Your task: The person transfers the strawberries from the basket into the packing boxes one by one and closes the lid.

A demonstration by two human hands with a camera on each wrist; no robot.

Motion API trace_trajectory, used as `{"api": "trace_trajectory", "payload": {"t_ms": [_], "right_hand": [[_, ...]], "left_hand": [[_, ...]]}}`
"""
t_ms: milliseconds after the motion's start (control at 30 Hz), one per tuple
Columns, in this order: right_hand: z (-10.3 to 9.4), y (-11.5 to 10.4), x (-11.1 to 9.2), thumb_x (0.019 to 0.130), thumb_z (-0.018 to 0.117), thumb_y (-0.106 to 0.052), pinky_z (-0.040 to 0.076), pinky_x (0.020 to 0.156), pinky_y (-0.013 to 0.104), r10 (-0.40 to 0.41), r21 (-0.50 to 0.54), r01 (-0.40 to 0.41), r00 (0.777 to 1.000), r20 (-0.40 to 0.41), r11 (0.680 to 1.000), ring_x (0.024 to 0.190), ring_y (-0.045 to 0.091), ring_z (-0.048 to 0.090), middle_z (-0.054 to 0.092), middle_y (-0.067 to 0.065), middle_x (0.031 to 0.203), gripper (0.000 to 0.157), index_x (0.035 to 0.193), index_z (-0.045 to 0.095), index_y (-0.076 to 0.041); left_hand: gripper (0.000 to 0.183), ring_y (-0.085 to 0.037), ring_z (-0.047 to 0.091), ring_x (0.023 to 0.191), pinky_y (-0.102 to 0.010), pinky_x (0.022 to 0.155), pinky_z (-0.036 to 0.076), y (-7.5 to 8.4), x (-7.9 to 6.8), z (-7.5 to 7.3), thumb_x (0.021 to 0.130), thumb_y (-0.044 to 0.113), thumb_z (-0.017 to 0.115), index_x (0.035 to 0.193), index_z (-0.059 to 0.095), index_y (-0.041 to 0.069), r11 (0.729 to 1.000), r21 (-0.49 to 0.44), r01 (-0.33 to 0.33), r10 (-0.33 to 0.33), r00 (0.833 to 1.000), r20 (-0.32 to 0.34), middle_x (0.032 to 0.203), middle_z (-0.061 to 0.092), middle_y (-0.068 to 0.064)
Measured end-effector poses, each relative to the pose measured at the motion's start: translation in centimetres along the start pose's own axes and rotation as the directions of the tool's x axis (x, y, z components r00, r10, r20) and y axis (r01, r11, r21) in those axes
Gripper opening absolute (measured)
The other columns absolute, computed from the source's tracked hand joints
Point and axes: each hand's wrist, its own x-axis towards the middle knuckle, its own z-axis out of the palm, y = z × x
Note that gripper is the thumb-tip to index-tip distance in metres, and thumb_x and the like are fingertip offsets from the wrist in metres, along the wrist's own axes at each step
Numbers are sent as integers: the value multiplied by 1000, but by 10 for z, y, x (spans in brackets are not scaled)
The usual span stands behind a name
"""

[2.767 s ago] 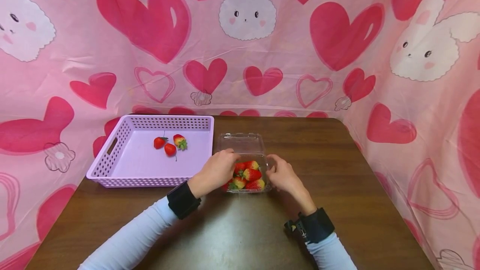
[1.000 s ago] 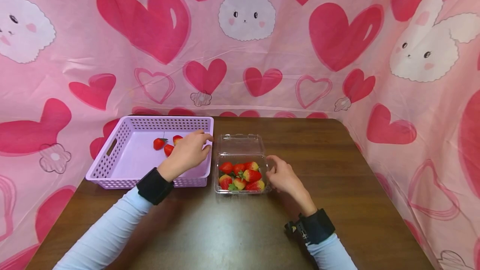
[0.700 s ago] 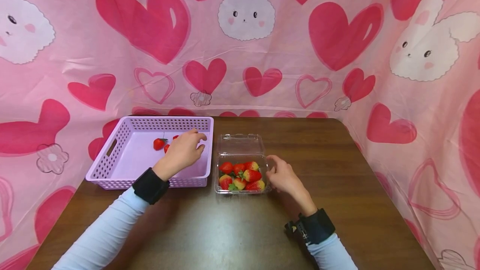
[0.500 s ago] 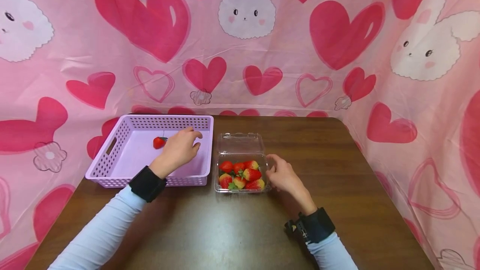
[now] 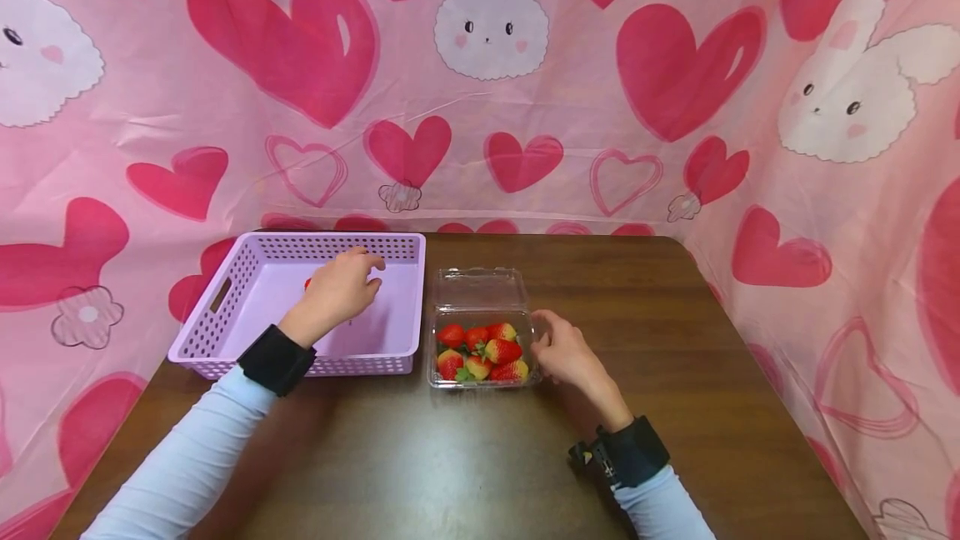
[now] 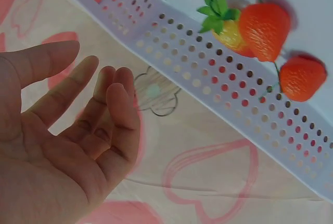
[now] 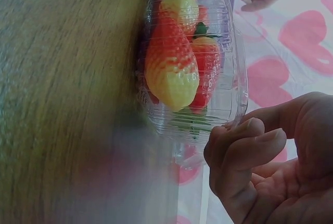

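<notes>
At upper left of the head view, the left hand (image 5: 339, 290), its fingers parted and holding nothing, hides most of what lies in 1 purple basket (image 5: 367, 366); the left wrist view shows 3 basket strawberries (image 6: 264, 32) at upper right. At centre, the right hand (image 5: 572, 353) pinches the edge of 1 clear box (image 5: 483, 293) with 7 visible boxed strawberries (image 5: 502, 351), partly overlapping.

A basket (image 5: 258, 315) stands left of a container (image 5: 482, 288) on the table (image 5: 465, 465), strawberries (image 5: 502, 351) in both

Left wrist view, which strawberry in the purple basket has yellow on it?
The leftmost strawberry there, topped with broad green leaves and partly hidden behind the middle strawberry; the middle one and the right-hand strawberry show only red skin.
</notes>
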Motion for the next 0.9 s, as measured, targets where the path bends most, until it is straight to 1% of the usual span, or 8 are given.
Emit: {"api": "trace_trajectory", "payload": {"t_ms": [200,367,533,667,800,900], "right_hand": [[-1,-1,0,99,66,-3,50,49,33,-3,-7,3,1000,-2,1000,51,25,55,61,11,71,52,148,49,-6],[-1,-1,1,99,66,-3,50,49,32,-5,-7,5,1000,-4,1000,51,25,55,61,11,72,52,149,49,-6],[0,1,1,99,66,-2,50,49,32,-2,-4,2,1000,0,1000,51,25,56,61,11,72,52,149,50,-6],[0,2,1,99,66,-2,50,49,33,-7,-2,7,1000,0,1000,51,25,55,61,11,71,52,148,50,-6],[0,3,1,99,66,-2,50,48,33,-10,1,10,1000,-1,1000,50,25,55,60,11,71,52,149,49,-5],[0,2,0,99,66,-1,50,48,33,-12,1,12,1000,-1,1000,50,25,55,60,11,71,53,149,49,-5]], "left_hand": [[25,-44,67,103,-61,79,55,-11,1,-3,90,5,69,114,75,0,1000,12,23,-23,1000,21,109,68,-23],[29,-46,66,108,-63,83,54,-19,2,-6,91,8,70,118,74,-1,998,14,54,-55,998,33,114,68,-25],[32,-47,65,109,-64,85,53,-28,3,-7,92,14,75,120,74,-1,996,27,84,-85,994,74,116,67,-27],[33,-45,64,106,-63,85,53,-34,5,-8,92,15,76,120,73,-2,994,33,103,-106,988,116,117,66,-27],[33,-44,63,106,-62,85,54,-39,8,-9,92,14,76,120,74,-2,994,41,102,-108,983,151,119,66,-28],[32,-45,63,108,-61,87,54,-44,9,-8,91,13,76,119,74,-3,996,50,75,-82,984,157,119,67,-28]]}}
